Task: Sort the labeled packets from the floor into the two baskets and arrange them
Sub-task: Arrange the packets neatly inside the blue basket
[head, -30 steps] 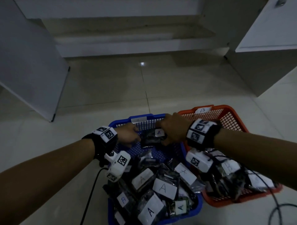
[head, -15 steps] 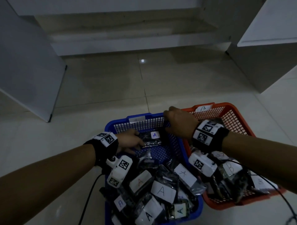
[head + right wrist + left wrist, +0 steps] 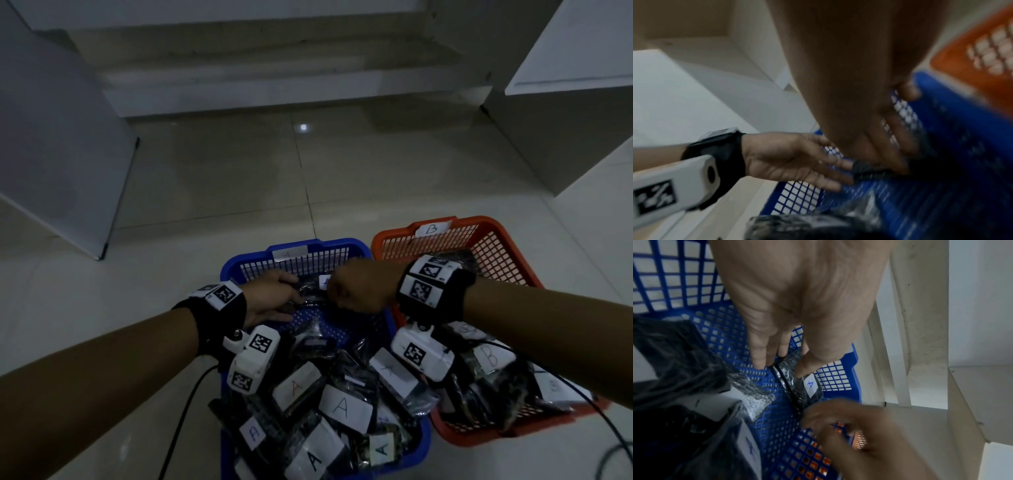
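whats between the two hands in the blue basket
A dark packet labelled A, standing against the blue basket's far wall; left hand pinches it, right hand meets it. Left wrist view.

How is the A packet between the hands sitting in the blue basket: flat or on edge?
On edge. The packet stands against the blue basket far wall, its A label facing sideways, left hand pinching one end, right hand at the other.

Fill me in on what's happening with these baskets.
A person is arranging packets in the blue basket. The left hand and right hand meet on one black packet marked A standing against the basket's far wall. More A packets lie heaped at its near end. The orange basket, tagged B, holds B packets.
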`<state>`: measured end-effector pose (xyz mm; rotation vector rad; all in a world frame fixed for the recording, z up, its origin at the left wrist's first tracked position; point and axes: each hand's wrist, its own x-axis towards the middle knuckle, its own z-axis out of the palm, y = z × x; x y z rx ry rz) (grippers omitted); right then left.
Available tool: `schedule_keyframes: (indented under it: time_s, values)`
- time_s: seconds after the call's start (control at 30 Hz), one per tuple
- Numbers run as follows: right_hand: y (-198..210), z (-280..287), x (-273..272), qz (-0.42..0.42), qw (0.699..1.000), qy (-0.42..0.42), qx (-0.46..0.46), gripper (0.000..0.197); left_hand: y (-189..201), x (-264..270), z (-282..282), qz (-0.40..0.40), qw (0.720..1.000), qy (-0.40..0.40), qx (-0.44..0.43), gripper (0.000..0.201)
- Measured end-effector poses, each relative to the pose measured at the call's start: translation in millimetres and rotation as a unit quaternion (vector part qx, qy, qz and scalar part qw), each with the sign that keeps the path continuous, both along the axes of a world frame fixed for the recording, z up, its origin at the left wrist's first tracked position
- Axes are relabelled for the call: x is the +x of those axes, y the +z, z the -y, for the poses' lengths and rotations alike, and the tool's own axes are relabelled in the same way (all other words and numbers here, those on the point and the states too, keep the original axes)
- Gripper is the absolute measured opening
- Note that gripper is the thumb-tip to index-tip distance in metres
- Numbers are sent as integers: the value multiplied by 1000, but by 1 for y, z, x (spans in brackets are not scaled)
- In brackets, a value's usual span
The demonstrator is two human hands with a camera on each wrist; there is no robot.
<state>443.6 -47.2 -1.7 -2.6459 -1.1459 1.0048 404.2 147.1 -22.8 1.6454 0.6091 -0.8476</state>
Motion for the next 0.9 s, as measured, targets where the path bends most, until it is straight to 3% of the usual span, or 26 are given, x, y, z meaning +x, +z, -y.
schedule_keyframes:
  time_s: [0.1,0.2,0.4,0.47,0.6,0.67,0.77,0.9]
  values:
    - [-14,-13,-1,-62,992,16,-106,31,2,-1,0,4,1000,0,-2,45]
    - [-17,-20,-1,-73,991,-8,-116,23,4,-3,-1,12,1000,-11,0,43]
    - [-10,-18,-12,-59,990,-2,-129,30,4,-14,-8,35,996,-72,28,43]
    - [-4,-15,-19,-52,994,-17,-91,33,8,-16,-12,61,985,-140,77,38]
    - [17,-7,-31,-106,993,-43,2,42,31,-25,-23,107,922,-347,137,16]
    - [26,-4,-38,-131,990,-41,12,39,44,-37,-27,107,898,-406,129,25]
    - [28,-4,-47,-101,993,-37,43,24,55,-56,-29,108,880,-441,142,43]
    - [20,-14,-52,-150,987,-34,46,28,57,-78,-31,88,896,-420,111,52]
